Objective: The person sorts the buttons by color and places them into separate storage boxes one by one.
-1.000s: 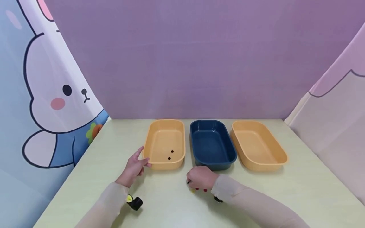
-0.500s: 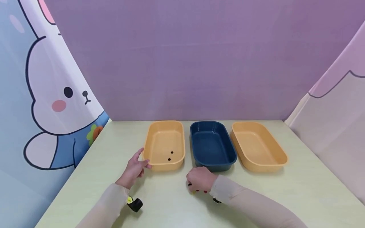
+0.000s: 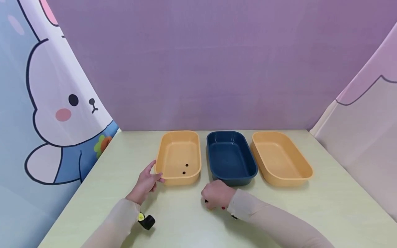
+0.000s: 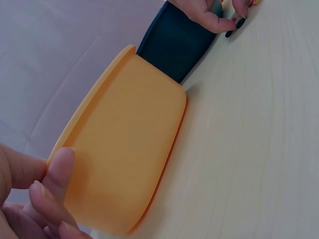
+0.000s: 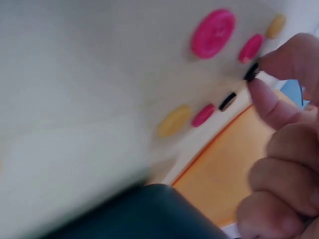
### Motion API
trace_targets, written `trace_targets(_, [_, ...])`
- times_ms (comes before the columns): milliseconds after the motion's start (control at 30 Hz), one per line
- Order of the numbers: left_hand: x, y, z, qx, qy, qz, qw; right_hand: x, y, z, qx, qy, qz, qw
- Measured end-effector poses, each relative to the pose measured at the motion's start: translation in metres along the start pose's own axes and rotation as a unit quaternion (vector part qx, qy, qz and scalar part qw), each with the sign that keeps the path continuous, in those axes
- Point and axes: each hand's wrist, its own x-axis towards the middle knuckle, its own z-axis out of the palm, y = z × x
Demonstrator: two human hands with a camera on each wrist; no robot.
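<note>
My left hand holds the near left corner of the left yellow tray; the left wrist view has its fingers at the rim and outer wall. My right hand is low over the table before the blue tray. In the right wrist view its thumb and forefinger pinch a black button. A second black button lies beside it, with a large pink button, smaller pink buttons and yellow buttons on the table. Two black buttons lie inside the left tray.
Another yellow tray stands right of the blue one, with nothing visible inside either. Behind the trays rises a purple cloth wall. Printed cloth with a rabbit hangs at the left, and a pale curtain at the right.
My right hand has shifted slightly left, and the yellow button that showed beneath it in the head view is hidden now. My left hand and the trays stay in place.
</note>
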Motion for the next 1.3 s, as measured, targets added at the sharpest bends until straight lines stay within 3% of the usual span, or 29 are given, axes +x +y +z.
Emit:
trace_targets(167, [0.0,0.0,0.0,-0.001,-0.006,0.002,1.0,-0.002,0.008,-0.002,-0.01,0.047,-0.054,0.997])
trace_targets(300, [0.0,-0.001,0.0,-0.001,-0.005,0.005,1.0,-0.005,0.012,-0.011,0.015,0.074,-0.07,0.995])
trace_targets(533, [0.003,-0.002,-0.001,0.002,-0.008,0.004,1.0,-0.01,0.021,-0.031,0.028,0.058,-0.065,0.996])
trace_targets(933, [0.001,0.003,0.0,0.007,-0.009,0.002,0.9999,-0.008,0.042,-0.081,0.016,0.155,-0.065,0.986])
trace_targets(1300, [0.003,0.001,0.0,0.005,-0.011,-0.002,0.9999,-0.003,0.048,-0.082,-0.003,0.189,-0.101,0.977])
